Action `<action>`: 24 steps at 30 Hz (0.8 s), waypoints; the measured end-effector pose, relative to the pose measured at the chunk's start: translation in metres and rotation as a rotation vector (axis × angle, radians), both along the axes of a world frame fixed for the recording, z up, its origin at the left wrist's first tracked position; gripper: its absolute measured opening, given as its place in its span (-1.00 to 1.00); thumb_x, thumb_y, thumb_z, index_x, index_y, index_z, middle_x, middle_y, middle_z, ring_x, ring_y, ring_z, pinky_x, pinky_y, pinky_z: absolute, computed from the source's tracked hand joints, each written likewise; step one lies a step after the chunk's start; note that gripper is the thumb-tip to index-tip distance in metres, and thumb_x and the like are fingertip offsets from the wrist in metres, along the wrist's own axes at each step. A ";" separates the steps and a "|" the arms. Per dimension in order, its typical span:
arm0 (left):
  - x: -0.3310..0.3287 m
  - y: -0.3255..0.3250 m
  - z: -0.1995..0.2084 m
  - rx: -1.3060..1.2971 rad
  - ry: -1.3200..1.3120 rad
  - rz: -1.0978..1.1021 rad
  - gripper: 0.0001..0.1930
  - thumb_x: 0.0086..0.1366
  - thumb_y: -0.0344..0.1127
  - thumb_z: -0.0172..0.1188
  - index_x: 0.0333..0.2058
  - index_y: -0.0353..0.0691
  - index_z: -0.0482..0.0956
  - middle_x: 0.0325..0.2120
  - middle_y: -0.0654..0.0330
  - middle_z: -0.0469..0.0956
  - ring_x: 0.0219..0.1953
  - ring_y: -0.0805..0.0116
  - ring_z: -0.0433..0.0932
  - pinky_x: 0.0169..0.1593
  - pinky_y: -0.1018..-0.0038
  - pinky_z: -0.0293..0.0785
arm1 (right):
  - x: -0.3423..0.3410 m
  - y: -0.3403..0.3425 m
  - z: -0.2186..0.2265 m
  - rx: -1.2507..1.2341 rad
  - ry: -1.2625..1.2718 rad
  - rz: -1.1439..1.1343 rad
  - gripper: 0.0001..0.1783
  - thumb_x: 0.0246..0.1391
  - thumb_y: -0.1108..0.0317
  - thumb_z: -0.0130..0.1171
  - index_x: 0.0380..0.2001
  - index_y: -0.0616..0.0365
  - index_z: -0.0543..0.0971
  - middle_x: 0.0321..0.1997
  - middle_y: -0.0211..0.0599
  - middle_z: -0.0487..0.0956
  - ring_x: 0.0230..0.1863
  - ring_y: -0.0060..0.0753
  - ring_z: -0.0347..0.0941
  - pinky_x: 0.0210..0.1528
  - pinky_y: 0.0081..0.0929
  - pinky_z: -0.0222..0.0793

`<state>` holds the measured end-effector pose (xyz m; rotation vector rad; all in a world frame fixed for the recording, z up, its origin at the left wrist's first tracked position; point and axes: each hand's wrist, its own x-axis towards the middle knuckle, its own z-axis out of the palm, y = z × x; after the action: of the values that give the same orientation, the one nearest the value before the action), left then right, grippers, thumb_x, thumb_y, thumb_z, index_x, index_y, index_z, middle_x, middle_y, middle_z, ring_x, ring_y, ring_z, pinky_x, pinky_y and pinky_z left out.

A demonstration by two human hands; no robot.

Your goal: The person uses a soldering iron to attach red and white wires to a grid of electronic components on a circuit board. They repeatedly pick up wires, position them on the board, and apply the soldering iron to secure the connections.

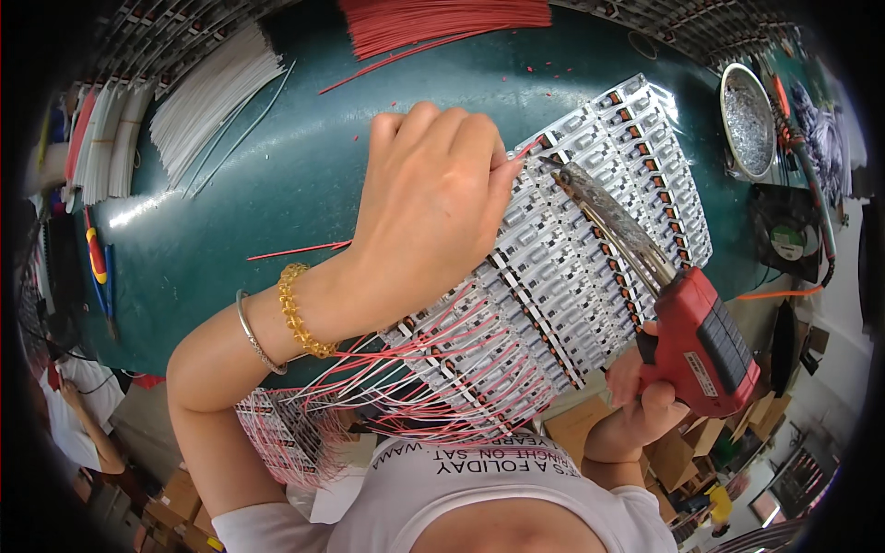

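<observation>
Red/blk soldering gun (687, 309) angled over wht PCB panel (553, 276), tip nr red wire (528, 147).

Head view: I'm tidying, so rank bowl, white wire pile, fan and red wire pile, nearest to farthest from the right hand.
1. Fan: right side.
2. Bowl: right, above the fan.
3. Red wire pile: top middle.
4. White wire pile: upper left.

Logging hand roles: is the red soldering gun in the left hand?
No: the right hand grips the red soldering gun, while the left hand pinches a thin red wire.
</observation>
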<state>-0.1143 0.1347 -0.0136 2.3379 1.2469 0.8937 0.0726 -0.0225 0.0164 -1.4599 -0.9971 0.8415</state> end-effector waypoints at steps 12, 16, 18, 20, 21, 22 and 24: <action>0.000 0.000 0.000 0.006 -0.002 -0.005 -0.85 0.12 -0.37 0.18 -0.55 -0.20 0.40 -0.61 0.27 0.39 -0.49 0.31 0.30 -0.32 0.41 0.11 | 0.011 -0.008 -0.007 -0.079 0.025 0.024 -0.10 -0.06 -0.16 0.14 -0.05 0.60 0.23 -0.83 -0.50 0.26 -0.86 -0.66 0.15 -0.76 -0.69 0.06; 0.000 0.000 -0.001 0.009 -0.002 -0.005 -0.85 0.12 -0.37 0.18 -0.56 -0.20 0.40 -0.60 0.27 0.39 -0.49 0.31 0.30 -0.32 0.41 0.11 | 0.008 -0.010 -0.004 -0.068 0.005 0.000 -0.11 -0.06 -0.17 0.14 -0.06 0.59 0.24 -0.84 -0.49 0.26 -0.86 -0.66 0.14 -0.76 -0.69 0.06; 0.000 0.000 -0.001 0.011 0.000 -0.004 -0.85 0.12 -0.36 0.18 -0.56 -0.20 0.40 -0.60 0.27 0.39 -0.49 0.31 0.30 -0.32 0.40 0.11 | 0.008 -0.011 -0.004 -0.052 0.005 -0.014 -0.11 -0.06 -0.17 0.14 -0.06 0.58 0.24 -0.84 -0.49 0.26 -0.87 -0.66 0.14 -0.76 -0.69 0.05; -0.001 0.000 -0.002 0.013 0.003 -0.001 -0.85 0.12 -0.36 0.18 -0.55 -0.20 0.40 -0.60 0.27 0.39 -0.49 0.31 0.30 -0.32 0.40 0.11 | 0.006 -0.010 -0.001 -0.060 0.024 -0.016 -0.10 -0.07 -0.19 0.14 -0.07 0.57 0.25 -0.85 -0.49 0.26 -0.87 -0.66 0.14 -0.77 -0.69 0.04; -0.001 0.000 -0.002 0.011 0.007 0.000 -0.85 0.12 -0.36 0.18 -0.55 -0.20 0.40 -0.60 0.26 0.39 -0.49 0.30 0.30 -0.32 0.40 0.11 | 0.005 -0.009 -0.001 -0.064 0.035 -0.017 -0.10 -0.07 -0.19 0.14 -0.07 0.57 0.25 -0.85 -0.49 0.26 -0.87 -0.66 0.13 -0.78 -0.68 0.03; -0.001 0.000 -0.001 0.008 0.008 0.001 -0.85 0.12 -0.36 0.18 -0.55 -0.20 0.40 -0.60 0.26 0.39 -0.49 0.30 0.30 -0.32 0.40 0.11 | 0.009 -0.013 -0.003 -0.054 0.000 -0.037 -0.10 -0.07 -0.20 0.13 -0.07 0.56 0.25 -0.85 -0.49 0.26 -0.87 -0.65 0.14 -0.78 -0.68 0.04; -0.002 -0.001 0.000 0.003 0.017 0.008 -0.85 0.11 -0.37 0.19 -0.55 -0.20 0.40 -0.60 0.25 0.39 -0.49 0.29 0.30 -0.32 0.40 0.12 | 0.018 -0.022 -0.012 -0.018 -0.064 -0.068 -0.10 -0.06 -0.21 0.11 -0.06 0.56 0.24 -0.85 -0.48 0.26 -0.87 -0.64 0.14 -0.77 -0.68 0.07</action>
<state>-0.1162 0.1340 -0.0137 2.3493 1.2627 0.8810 0.0909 -0.0441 0.0046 -1.5364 -0.9839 0.7602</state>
